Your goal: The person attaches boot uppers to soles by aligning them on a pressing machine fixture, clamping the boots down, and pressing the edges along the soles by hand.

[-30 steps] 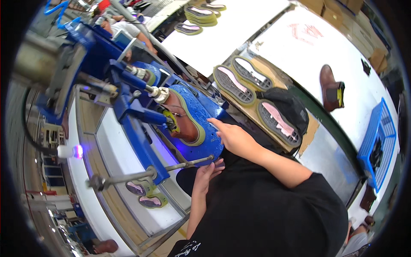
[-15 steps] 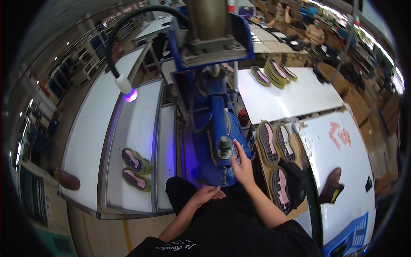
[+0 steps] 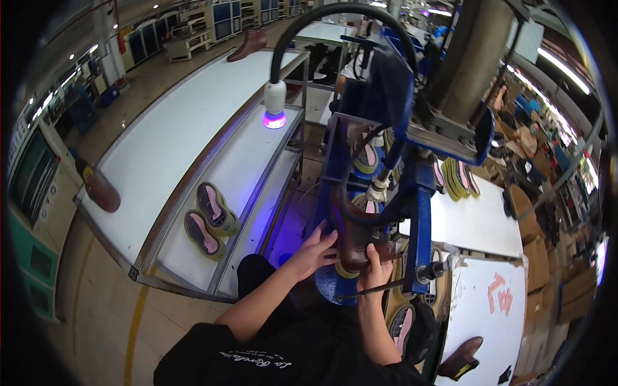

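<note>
A dark brown leather boot [image 3: 354, 241] stands upright over the blue base [image 3: 329, 288] of the press, between my two hands. My right hand [image 3: 375, 273] grips its near right side, thumb laid along the leather. On the other side my left hand [image 3: 315, 252] has its fingers apart, fingertips at the boot's edge; whether they touch it I cannot tell. Just right of the boot is the blue press arm [image 3: 421, 225] with a bolt at its lower end. Part of a pale green sole [image 3: 348, 269] shows beneath the boot.
A violet lamp [image 3: 275, 103] hangs from a black hose at upper left. Two soles [image 3: 212, 219] lie on a white shelf. Brown boots rest on the left table [image 3: 161, 122] and right table [image 3: 470, 321]. More soles are at right, near a black cap [image 3: 421, 334].
The view has turned left. The press arm has moved rightward from over the base. My right hand has left the arm and holds a boot; my left hand has come up beside it.
</note>
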`<action>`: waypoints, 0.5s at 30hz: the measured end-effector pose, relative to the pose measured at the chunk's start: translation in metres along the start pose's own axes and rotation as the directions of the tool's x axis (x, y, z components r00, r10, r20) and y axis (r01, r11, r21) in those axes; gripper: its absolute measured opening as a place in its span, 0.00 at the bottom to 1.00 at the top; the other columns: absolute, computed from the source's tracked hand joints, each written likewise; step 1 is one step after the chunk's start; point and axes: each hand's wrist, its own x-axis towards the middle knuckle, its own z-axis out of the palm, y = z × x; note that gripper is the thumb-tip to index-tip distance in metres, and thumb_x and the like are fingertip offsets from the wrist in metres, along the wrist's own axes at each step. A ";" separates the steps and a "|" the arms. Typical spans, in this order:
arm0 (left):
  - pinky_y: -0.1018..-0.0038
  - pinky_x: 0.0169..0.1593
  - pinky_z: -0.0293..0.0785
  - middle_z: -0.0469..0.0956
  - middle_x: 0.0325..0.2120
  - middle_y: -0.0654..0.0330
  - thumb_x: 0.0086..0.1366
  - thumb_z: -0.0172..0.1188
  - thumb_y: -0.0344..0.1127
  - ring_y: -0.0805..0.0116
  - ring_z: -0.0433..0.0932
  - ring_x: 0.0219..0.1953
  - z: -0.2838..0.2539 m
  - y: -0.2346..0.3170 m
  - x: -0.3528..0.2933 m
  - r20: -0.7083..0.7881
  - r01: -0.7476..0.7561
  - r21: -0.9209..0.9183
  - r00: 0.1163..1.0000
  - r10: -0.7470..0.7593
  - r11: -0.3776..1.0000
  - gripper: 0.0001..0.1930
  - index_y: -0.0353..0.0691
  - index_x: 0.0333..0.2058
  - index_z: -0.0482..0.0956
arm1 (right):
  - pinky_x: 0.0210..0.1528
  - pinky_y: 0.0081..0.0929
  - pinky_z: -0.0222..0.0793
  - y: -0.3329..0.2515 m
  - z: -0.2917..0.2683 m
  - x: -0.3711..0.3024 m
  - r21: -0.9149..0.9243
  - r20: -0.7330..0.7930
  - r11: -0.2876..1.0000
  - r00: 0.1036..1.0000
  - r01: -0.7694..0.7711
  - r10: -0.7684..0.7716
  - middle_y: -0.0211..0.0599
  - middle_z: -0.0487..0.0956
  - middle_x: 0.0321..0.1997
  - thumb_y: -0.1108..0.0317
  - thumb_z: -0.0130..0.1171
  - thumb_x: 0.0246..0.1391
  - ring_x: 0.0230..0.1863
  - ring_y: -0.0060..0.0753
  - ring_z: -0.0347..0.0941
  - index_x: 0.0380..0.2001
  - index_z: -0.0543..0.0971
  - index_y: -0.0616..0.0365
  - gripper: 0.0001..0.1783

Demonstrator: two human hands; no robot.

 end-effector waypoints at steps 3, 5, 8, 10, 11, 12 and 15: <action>0.64 0.64 0.70 0.70 0.61 0.52 0.65 0.72 0.49 0.59 0.72 0.62 0.000 -0.007 0.039 -0.174 -0.324 0.322 0.903 0.392 0.890 0.47 0.36 0.70 0.51 | 0.58 0.34 0.75 0.021 -0.010 0.006 -0.019 0.177 0.988 0.972 -0.154 0.155 0.35 0.78 0.53 0.75 0.62 0.64 0.54 0.32 0.77 0.56 0.71 0.60 0.19; 0.64 0.63 0.70 0.71 0.60 0.52 0.64 0.73 0.47 0.60 0.73 0.61 -0.011 -0.021 0.055 -0.233 -0.401 0.375 0.832 0.504 0.836 0.47 0.36 0.70 0.53 | 0.46 0.28 0.71 0.030 -0.016 0.011 -0.089 0.242 0.979 0.950 -0.183 0.199 0.30 0.77 0.45 0.71 0.64 0.64 0.42 0.25 0.74 0.50 0.73 0.57 0.14; 0.65 0.62 0.71 0.75 0.57 0.55 0.63 0.74 0.42 0.62 0.75 0.58 -0.024 -0.018 0.051 -0.277 -0.504 0.419 0.721 0.635 0.755 0.41 0.35 0.67 0.60 | 0.29 0.20 0.59 0.029 -0.023 0.017 -0.202 0.402 0.966 0.885 -0.163 0.233 0.22 0.73 0.33 0.66 0.66 0.64 0.27 0.17 0.64 0.42 0.74 0.53 0.10; 0.66 0.63 0.70 0.75 0.58 0.56 0.64 0.73 0.39 0.63 0.74 0.59 -0.035 -0.012 0.040 -0.145 -0.594 0.291 0.747 0.648 0.750 0.38 0.36 0.66 0.63 | 0.35 0.18 0.63 0.032 -0.056 0.032 -0.429 0.548 0.904 0.794 -0.006 0.265 0.26 0.76 0.36 0.53 0.67 0.64 0.32 0.17 0.67 0.56 0.75 0.62 0.27; 0.66 0.63 0.70 0.75 0.58 0.56 0.64 0.73 0.39 0.63 0.74 0.59 -0.046 -0.011 0.035 -0.157 -0.603 0.291 0.736 0.659 0.743 0.38 0.36 0.66 0.63 | 0.42 0.20 0.67 0.027 -0.059 0.032 -0.473 0.587 0.879 0.767 0.066 0.258 0.32 0.78 0.44 0.49 0.66 0.64 0.40 0.21 0.72 0.63 0.70 0.65 0.36; 0.66 0.64 0.70 0.75 0.58 0.56 0.65 0.72 0.37 0.63 0.74 0.60 -0.060 -0.010 0.031 -0.112 -0.635 0.290 0.721 0.684 0.716 0.37 0.36 0.67 0.63 | 0.49 0.21 0.70 0.023 -0.062 0.031 -0.509 0.623 0.849 0.741 0.139 0.252 0.39 0.80 0.51 0.45 0.65 0.63 0.47 0.25 0.76 0.70 0.66 0.67 0.44; 0.64 0.66 0.69 0.73 0.61 0.55 0.67 0.69 0.36 0.63 0.74 0.62 -0.104 -0.008 0.027 0.021 -0.664 0.203 0.737 0.675 0.719 0.37 0.37 0.69 0.61 | 0.69 0.35 0.66 0.013 -0.069 0.019 -0.425 0.594 0.905 0.761 0.021 0.261 0.56 0.69 0.70 0.40 0.60 0.64 0.68 0.42 0.70 0.74 0.57 0.69 0.51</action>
